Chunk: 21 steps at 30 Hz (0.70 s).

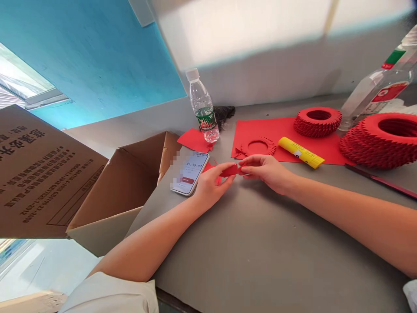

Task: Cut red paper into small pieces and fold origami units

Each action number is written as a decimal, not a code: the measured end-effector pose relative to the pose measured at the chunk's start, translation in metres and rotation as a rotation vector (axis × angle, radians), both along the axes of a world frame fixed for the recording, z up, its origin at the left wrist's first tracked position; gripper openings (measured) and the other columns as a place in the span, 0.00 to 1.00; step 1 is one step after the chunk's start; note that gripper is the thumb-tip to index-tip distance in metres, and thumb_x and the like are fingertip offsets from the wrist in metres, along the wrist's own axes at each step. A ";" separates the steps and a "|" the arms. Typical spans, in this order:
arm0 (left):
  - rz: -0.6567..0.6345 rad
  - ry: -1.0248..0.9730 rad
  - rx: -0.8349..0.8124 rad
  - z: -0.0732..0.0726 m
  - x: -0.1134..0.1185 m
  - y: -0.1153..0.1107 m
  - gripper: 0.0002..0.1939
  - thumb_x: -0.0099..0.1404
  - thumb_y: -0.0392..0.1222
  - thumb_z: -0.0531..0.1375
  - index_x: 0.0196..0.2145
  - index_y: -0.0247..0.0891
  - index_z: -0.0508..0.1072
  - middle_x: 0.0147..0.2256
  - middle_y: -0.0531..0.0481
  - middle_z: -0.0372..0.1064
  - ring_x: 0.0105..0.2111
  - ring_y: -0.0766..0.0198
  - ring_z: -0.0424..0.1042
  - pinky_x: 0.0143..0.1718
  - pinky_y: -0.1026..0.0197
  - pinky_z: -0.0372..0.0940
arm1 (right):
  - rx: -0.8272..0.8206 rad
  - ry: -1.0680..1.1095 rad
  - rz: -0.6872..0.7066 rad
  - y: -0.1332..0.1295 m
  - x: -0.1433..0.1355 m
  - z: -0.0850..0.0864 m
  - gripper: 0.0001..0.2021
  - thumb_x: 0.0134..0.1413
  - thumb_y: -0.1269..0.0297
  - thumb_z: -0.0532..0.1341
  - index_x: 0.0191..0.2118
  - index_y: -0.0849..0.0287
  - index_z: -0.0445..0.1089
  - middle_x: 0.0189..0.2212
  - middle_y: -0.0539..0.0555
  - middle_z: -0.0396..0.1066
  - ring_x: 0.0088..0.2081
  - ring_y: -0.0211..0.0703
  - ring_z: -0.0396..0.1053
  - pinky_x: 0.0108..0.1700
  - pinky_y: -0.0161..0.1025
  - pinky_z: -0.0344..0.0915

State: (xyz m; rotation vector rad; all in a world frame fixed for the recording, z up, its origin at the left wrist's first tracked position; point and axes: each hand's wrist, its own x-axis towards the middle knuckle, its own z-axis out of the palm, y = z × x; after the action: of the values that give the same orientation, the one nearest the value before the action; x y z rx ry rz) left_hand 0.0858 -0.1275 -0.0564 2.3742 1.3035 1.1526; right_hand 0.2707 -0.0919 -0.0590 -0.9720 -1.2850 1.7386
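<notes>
Both hands meet over the middle of the grey table top (260, 261), and between them sits a small folded piece of red paper (232, 170): the left hand (211, 184) pinches its near end between thumb and fingertips, and the right hand (267, 170) closes on the other end, so the piece is held just above the surface, apparently to keep its fold tight. Supplies lie within arm's reach beyond the hands: a flat sheet of red paper (280, 130) carries a thin open ring of folded red paper units (259, 147), a yellow glue stick (301, 153) lying on its side, and a thicker red ring of folded paper (317, 121). A larger stack of such red rings (381, 139) stands at the right, cut off by the frame edge. A white smartphone (190, 173) lies face up just beside the left hand, showing a running timer; part of its surround is blurred out. A clear plastic water bottle with a white cap (202, 108) stands upright behind it. An open brown cardboard box (124, 187) hangs at the table's left edge; its contents cannot be seen. The exact shape of the held piece is hidden by the fingers
</notes>
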 end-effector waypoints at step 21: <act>-0.028 0.090 0.247 -0.011 -0.001 0.005 0.16 0.60 0.36 0.58 0.47 0.37 0.68 0.36 0.47 0.72 0.33 0.68 0.70 0.35 0.66 0.66 | 0.178 -0.203 0.013 -0.010 -0.004 0.008 0.10 0.45 0.58 0.61 0.30 0.61 0.69 0.25 0.51 0.68 0.26 0.35 0.66 0.29 0.35 0.68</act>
State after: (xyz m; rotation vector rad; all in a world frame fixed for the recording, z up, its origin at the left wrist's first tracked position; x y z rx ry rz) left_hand 0.0844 -0.1230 -0.0678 2.6373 1.2130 1.2784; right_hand 0.2666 -0.1023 -0.0505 -1.0577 -1.5490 1.5348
